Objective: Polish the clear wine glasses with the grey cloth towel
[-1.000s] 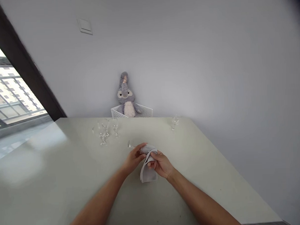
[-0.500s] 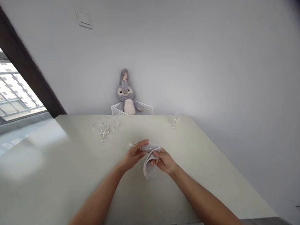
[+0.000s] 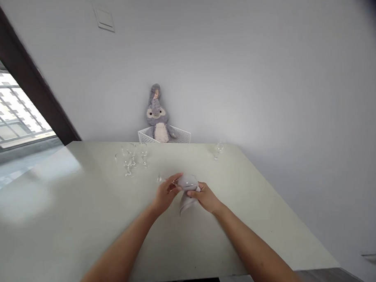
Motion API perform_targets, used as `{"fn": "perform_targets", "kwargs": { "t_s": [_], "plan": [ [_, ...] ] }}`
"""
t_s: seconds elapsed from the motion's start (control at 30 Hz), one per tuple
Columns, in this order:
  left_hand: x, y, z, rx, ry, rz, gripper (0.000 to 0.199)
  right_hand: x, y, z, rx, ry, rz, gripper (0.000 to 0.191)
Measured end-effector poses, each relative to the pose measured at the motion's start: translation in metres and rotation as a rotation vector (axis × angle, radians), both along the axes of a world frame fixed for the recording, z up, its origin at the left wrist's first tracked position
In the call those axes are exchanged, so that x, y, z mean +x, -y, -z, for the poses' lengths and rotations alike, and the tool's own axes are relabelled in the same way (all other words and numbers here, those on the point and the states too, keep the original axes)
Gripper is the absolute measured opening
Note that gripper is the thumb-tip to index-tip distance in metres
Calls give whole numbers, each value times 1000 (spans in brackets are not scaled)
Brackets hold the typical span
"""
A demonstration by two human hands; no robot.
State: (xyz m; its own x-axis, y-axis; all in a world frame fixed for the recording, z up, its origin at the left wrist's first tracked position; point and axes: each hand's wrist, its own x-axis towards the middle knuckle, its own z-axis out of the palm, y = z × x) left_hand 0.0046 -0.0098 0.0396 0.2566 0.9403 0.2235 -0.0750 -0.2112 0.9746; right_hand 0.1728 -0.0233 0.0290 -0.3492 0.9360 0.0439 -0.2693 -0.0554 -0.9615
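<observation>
Both hands closed on a clear stemmed wine glass, tipped on its side over the middle of the pale, smooth table. Left hand curled round the thin stem, the glass's round foot showing past the fingers. Right hand pressed to the curved bowl through a soft grey cloth, one loose fold hanging toward the table. Near the table's back edge, left of the hands, a tight cluster of upright glasses; right of the hands, well apart, one lone upright glass. Just behind that edge, a white lattice basket and a grey plush toy. Table's near edge well apart from the hands.
</observation>
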Motion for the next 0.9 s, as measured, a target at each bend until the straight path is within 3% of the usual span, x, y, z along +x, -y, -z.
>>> {"fn": "perform_targets", "kwargs": {
  "t_s": [0.1, 0.2, 0.27, 0.33, 0.43, 0.57, 0.63, 0.73, 0.83, 0.9],
  "plan": [
    [-5, -9, 9, -53, -122, -8, 38, -3, 2, -1, 49, 76, -2, 26],
    [-9, -11, 10, -10, -231, 30, 38, -6, 0, 4, -109, -72, 35, 25],
    [-8, -8, 7, 60, -201, 68, 43, -7, -2, 7, -207, -202, 70, 27],
    [-7, -5, 5, 77, -149, 96, 49, -7, -1, 9, -196, -226, 71, 30],
    [-5, -5, 6, -12, -126, 92, 48, -10, 6, 9, 13, 37, 66, 32],
    [-6, -9, 13, -79, -257, 132, 44, -13, 9, 10, 320, 516, 208, 17],
    [-8, -10, 13, 36, -470, 14, 41, -11, 4, 11, 234, 523, 224, 15],
    [-12, -11, 8, 472, -809, -266, 35, -3, -7, 12, -95, 223, 200, 25],
    [-15, -12, 3, 857, -1004, -298, 35, 2, -13, 12, -280, -37, 129, 36],
    [-17, -15, 5, 955, -1064, -275, 33, 3, -12, 12, -282, -59, 76, 39]
  ]
}}
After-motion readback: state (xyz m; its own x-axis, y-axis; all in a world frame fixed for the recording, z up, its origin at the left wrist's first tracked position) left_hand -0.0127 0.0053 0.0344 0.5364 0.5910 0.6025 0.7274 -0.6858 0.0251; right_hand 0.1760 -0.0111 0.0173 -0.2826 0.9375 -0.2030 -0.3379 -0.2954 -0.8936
